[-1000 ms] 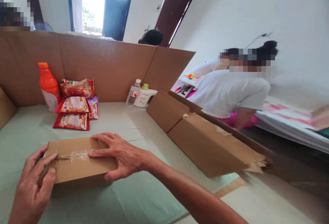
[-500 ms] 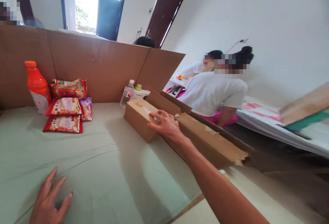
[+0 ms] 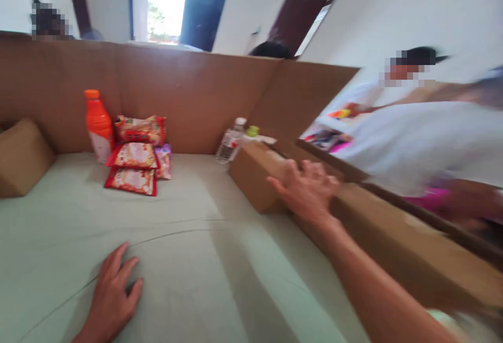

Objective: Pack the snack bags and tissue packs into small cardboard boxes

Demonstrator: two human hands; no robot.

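My right hand (image 3: 308,191) rests at the near right end of a small brown cardboard box (image 3: 253,178), its fingers apart and somewhat smeared by motion. Right behind that box are a clear water bottle (image 3: 231,141) and a white container with a green cap (image 3: 252,131). Low on the left, my left hand (image 3: 113,288) lies on the pale green cloth (image 3: 176,259) with fingers spread, holding nothing. Beyond it, red snack packets (image 3: 133,155) are stacked beside an orange drink bottle (image 3: 99,128).
A tall cardboard panel (image 3: 188,96) stands along the back edge. Another cardboard box (image 3: 23,159) is at the far left. A long carton (image 3: 412,238) lines the right side. Past it sits a person in a white shirt (image 3: 428,138), with other people further off.
My view has swung left, so everything sits further right and the left box has appeared. My right hand has shifted slightly at the small box's right end, fingers spreading. My left hand stays open.
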